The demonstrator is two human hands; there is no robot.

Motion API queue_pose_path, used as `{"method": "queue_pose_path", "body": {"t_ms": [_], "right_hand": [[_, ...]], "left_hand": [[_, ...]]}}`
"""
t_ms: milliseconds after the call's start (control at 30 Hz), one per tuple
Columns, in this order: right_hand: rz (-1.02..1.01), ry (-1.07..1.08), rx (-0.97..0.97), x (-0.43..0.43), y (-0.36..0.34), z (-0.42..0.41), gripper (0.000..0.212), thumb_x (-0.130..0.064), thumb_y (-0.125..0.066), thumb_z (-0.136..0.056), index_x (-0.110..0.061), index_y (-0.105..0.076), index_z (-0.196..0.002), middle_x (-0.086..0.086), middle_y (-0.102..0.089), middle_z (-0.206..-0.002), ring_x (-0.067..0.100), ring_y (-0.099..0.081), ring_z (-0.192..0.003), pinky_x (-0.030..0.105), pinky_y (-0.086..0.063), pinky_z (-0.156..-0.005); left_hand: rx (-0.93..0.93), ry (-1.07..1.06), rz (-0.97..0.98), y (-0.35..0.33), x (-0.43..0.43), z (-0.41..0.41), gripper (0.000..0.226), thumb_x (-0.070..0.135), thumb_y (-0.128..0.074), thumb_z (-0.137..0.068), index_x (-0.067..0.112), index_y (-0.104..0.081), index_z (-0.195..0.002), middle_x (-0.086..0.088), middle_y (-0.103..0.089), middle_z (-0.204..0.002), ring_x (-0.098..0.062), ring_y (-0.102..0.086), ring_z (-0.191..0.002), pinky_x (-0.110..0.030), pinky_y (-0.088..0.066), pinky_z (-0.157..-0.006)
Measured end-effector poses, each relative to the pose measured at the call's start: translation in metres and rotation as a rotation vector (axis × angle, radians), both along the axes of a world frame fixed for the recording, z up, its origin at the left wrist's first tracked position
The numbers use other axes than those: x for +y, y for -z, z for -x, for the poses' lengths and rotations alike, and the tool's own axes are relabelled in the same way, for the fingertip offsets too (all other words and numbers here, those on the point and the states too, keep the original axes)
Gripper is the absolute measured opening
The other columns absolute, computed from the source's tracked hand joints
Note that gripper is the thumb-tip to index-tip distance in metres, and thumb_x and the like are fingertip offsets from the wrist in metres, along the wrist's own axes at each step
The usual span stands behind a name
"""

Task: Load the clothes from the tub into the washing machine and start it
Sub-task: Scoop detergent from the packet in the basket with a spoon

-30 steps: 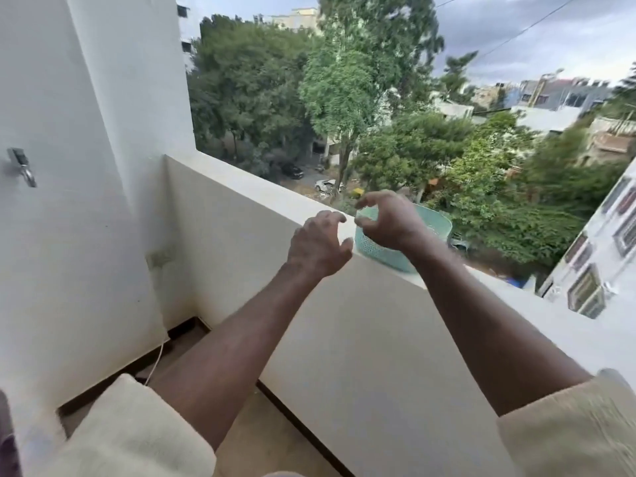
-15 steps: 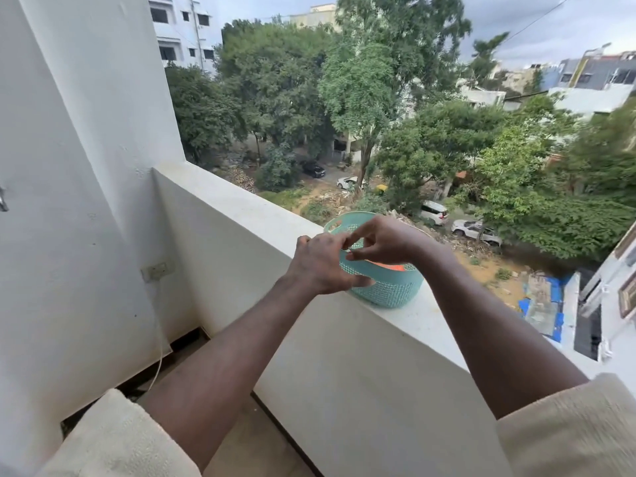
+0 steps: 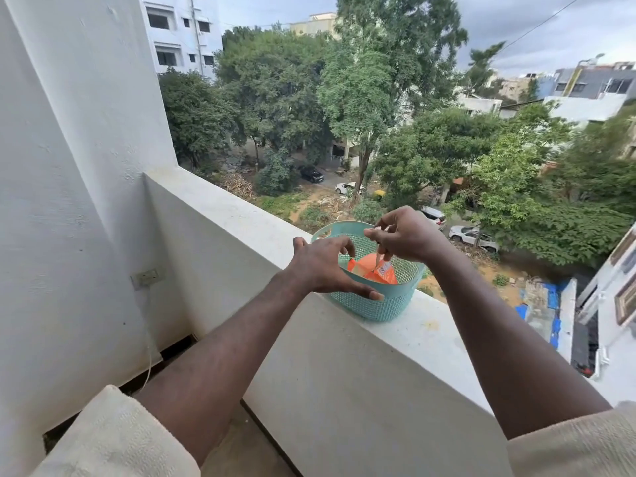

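A small teal perforated basket point(image 3: 382, 306) stands on the white balcony ledge point(image 3: 237, 215). Inside it lie orange packets point(image 3: 386, 276) with a white label. My left hand point(image 3: 320, 266) grips the basket's near rim, thumb on the outer wall and fingers over the edge. My right hand point(image 3: 406, 235) reaches in from above and pinches the top of an orange packet between its fingertips. No clothes tub and no washing machine are in view.
The ledge runs from the white wall point(image 3: 69, 166) on the left towards the lower right, with a long drop to trees and parked cars beyond it. A wall socket point(image 3: 148, 277) with a hanging cable sits low on the left wall. The balcony floor lies below.
The view has tilted down and closer to the basket. Both hands went from hovering near the basket to it: the left took the rim, the right dipped inside onto a packet.
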State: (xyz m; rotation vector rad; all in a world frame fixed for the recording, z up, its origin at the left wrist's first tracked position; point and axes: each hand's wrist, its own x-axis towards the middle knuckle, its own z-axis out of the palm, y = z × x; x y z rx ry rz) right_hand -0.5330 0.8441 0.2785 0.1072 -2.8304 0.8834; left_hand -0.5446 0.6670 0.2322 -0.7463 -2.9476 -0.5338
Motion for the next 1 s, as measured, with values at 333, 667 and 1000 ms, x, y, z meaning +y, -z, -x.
{"method": "queue_pose_path", "body": {"t_ms": [333, 667, 1000], "right_hand": [[-0.080, 0.130, 0.154, -0.004, 0.013, -0.003, 0.019, -0.025, -0.076, -0.080, -0.007, -0.075, -0.079, 0.010, -0.071, -0.072, 0.021, -0.059, -0.060, 0.021, -0.042, -0.054], [-0.005, 0.163, 0.263, -0.003, 0.007, -0.001, 0.022, -0.022, -0.076, -0.079, -0.002, -0.075, -0.071, 0.011, -0.072, -0.067, 0.025, -0.070, -0.062, 0.034, -0.058, -0.058], [0.170, 0.247, 0.093, -0.008, 0.020, 0.016, 0.021, -0.019, -0.073, -0.084, 0.001, -0.069, -0.078, 0.016, -0.073, -0.072, 0.023, -0.072, -0.062, 0.038, -0.062, -0.063]], "left_hand": [[-0.032, 0.021, 0.122, 0.003, 0.015, -0.002, 0.104, 0.094, -0.058, -0.041, 0.027, -0.067, -0.121, 0.008, -0.067, -0.124, -0.017, -0.051, -0.124, -0.054, -0.018, -0.104], [0.035, 0.021, 0.086, -0.001, 0.004, -0.006, 0.108, 0.090, -0.064, -0.041, 0.024, -0.063, -0.126, 0.005, -0.064, -0.128, -0.018, -0.047, -0.128, -0.049, -0.020, -0.104], [-0.005, -0.013, 0.001, -0.002, -0.006, -0.007, 0.113, 0.089, -0.065, -0.038, 0.024, -0.060, -0.129, 0.006, -0.062, -0.132, -0.017, -0.048, -0.127, -0.044, -0.023, -0.096]]}}
